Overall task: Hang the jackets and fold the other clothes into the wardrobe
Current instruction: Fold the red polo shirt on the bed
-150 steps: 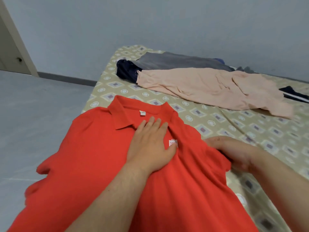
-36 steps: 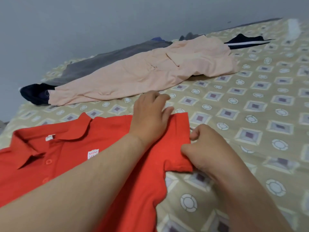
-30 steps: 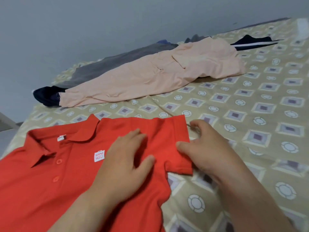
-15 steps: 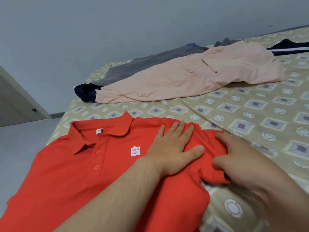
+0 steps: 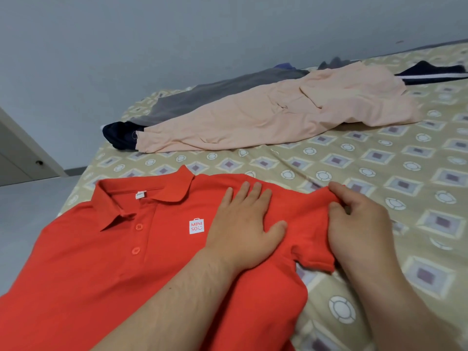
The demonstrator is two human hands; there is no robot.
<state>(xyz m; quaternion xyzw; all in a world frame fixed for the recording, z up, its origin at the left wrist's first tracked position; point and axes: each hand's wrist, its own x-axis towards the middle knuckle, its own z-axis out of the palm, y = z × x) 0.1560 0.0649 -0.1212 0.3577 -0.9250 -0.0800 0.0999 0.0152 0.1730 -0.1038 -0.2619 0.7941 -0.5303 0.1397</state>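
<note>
The red polo shirt [image 5: 101, 274] is lying front-up across the near corner of the bed [image 5: 379, 160], collar toward the wall, and the person is working it with both hands. The left hand [image 5: 243, 224] is pressing flat on the chest just beside the white logo patch [image 5: 196, 226], fingers straight and gripping nothing. It looks to be serving as an anchor, so the body of the shirt is not sliding. The right hand [image 5: 354, 224] is pinching the top edge of the short sleeve [image 5: 311, 249] between thumb and curled fingers. That is probably to draw it smooth or to turn it in for a first fold; which one cannot be told. Nothing is folded yet, and no wardrobe is showing.

Counting now: one polo, two buttons [image 5: 138, 226] showing on its placket, one logo patch. Farther up the bed, well apart from the polo, more clothes are waiting. One peach garment [image 5: 278, 115] is lying over one grey garment [image 5: 215, 97]. One navy piece [image 5: 119, 133] is poking out at the left end, and one navy striped garment [image 5: 430, 72] is lying at the far right. A scrap of blue is peeking out behind the grey, too little to name.
</note>
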